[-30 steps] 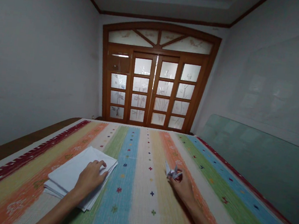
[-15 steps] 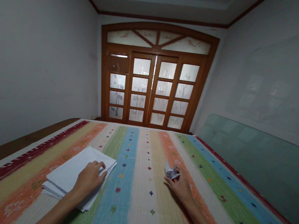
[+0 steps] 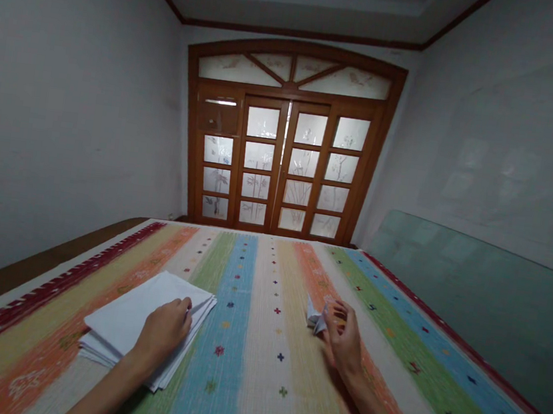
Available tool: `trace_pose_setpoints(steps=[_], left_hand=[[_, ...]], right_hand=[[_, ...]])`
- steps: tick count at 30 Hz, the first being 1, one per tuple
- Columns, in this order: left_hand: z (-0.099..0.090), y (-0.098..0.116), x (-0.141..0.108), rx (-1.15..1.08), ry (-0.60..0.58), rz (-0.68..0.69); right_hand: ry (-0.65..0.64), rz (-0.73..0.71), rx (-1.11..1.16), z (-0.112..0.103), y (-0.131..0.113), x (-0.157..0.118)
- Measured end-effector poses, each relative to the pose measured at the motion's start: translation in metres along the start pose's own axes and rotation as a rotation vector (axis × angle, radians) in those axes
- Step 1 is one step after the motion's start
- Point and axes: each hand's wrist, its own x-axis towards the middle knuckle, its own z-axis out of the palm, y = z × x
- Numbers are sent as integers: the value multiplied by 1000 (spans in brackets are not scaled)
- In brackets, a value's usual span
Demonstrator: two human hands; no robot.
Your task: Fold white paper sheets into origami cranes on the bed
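White paper is lying in a loose stack [image 3: 127, 313] on the striped tablecloth [image 3: 254, 365], its lower sheets peeking out unevenly below the top one. Over the right side of that stack, the person's left hand [image 3: 165, 328] is resting with its fingers curled in — probably serving as a weight that is stopping the loose sheets from slipping. Whether those fingers are pinching the top sheet or merely pressing on it I can't tell, since the hand itself is hiding the tips. Well to the right of the stack, a small folded paper figure [image 3: 314, 320] is showing pointed flaps that are sticking up, and it seems to be sitting on the cloth, its folds likely giving it enough base. Just beside it, on the side away from the stack, the right hand [image 3: 346, 346] is hovering with thumb and fingers curving apart, not closing on anything; it is coming so near one flap that I can't be sure whether they are touching. Such a light pose is likely sparing the creases. Both hands are staying clear of each other — and far beyond the stack, wooden doors [image 3: 281, 187] are letting in pale light.
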Motion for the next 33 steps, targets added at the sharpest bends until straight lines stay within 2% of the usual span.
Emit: trace_pose_setpoints(steps=[7,10,13,18,21,24,26,33], left_hand=[[-8,12,-6,-27,37,97],[-3,27,-14,-126,116,249],[8,44,-28,-225,218,456],[23,70,-49,-252,261,793],[28,77,-54,-268,210,892],[31,79,-54,-319,161,914],[32,79,-53,-346,148,927],[34,79,-49,-356,154,1015]], right_hand=[[221,-270,-147,-8,-33,-7],[234,-419,-155,-6,-46,-15],[105,-518,-87,-2,-56,-27],[-278,-559,-39,9,-63,-47],[-495,-537,-44,14,-62,-57],[-661,-494,-59,18,-61,-63],[-704,-467,-102,20,-59,-64],[-681,-434,-274,27,-43,-63]])
